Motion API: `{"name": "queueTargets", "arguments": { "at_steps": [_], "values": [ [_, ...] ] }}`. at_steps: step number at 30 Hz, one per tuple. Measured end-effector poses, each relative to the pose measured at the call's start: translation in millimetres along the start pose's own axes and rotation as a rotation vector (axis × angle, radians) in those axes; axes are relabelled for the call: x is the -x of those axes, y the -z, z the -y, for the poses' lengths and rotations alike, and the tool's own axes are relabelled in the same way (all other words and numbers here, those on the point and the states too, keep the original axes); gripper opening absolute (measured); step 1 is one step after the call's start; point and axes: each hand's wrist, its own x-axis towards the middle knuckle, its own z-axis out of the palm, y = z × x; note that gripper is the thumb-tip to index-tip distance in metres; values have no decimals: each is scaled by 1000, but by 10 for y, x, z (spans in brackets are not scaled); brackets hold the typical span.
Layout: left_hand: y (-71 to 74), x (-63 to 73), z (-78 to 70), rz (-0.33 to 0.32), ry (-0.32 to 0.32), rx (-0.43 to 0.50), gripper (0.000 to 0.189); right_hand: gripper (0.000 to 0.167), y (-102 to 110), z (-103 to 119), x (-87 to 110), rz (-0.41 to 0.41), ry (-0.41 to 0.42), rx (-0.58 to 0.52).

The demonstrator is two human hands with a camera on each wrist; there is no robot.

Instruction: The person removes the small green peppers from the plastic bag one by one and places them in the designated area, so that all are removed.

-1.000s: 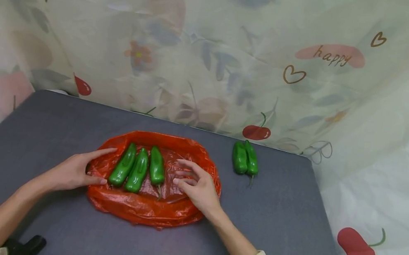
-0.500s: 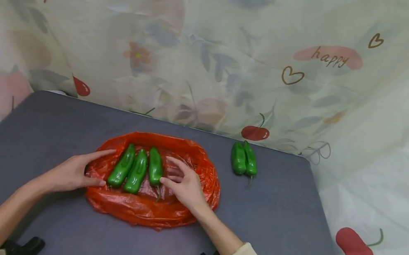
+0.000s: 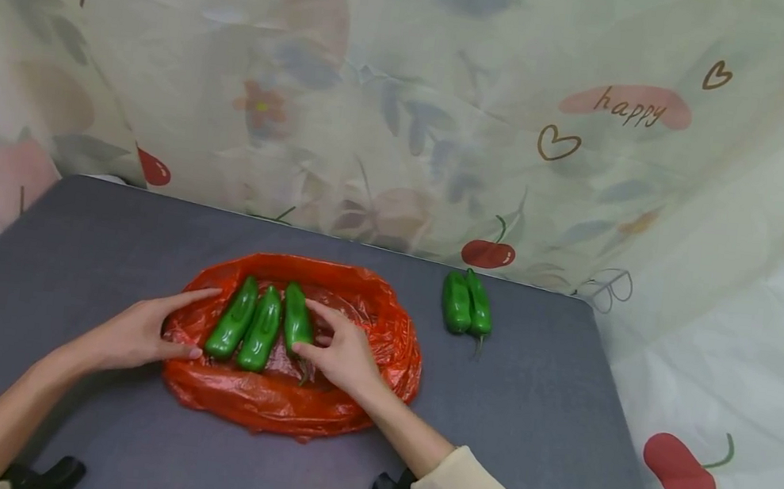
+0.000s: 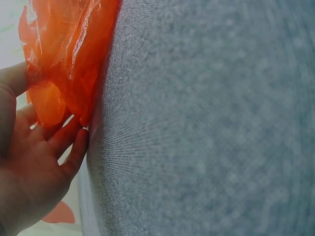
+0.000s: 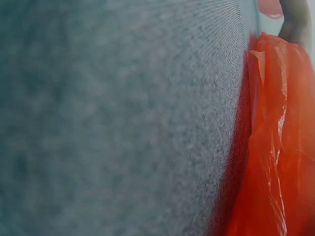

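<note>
A printed sheet [image 3: 397,62] backs the grey tabletop [image 3: 524,418]. A red plastic bag [image 3: 274,411] contains three green peppers [image 3: 261,330]. The left hand [image 3: 139,333] touches the bag's nine-o'clock rim, thumb and forefinger spread. The right hand [image 3: 344,355] touches the rightmost pepper [image 3: 297,314] from four o'clock; pinching cannot be confirmed. Two other peppers [image 3: 457,303] lie at two o'clock.

**Crinkled, translucent red-orange plastic bag [image 5: 275,147] down the right of my view**

From my right wrist, blurred grey textured cloth [image 5: 123,118] takes up most of what I see. The bag's folds shine; at its upper end shows part of a shadowed hand [image 5: 297,19].
</note>
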Motion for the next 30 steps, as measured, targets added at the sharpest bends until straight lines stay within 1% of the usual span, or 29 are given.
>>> {"name": "queueTargets", "arguments": {
  "at_steps": [6, 9, 16, 22, 26, 30],
  "values": [
    [-1, 0, 3, -3, 4, -5, 86, 66, -23, 33, -36, 32, -16, 53],
    [0, -1, -5, 2, 5, -1, 85, 68, -27, 40, -56, 39, -22, 101],
    [0, 3, 2, 1, 1, 0, 84, 74, -20, 55, -115, 80, 4, 253],
    [-18, -7, 6, 5, 6, 2, 85, 78, -26, 47, -143, 98, 20, 319],
    [-18, -5, 0, 9, 7, 9, 84, 82, -52, 25, -166, 97, 54, 392],
    [-9, 3, 2, 8, 8, 7, 84, 83, -69, 24, -187, 95, 79, 426]
  ]
}}
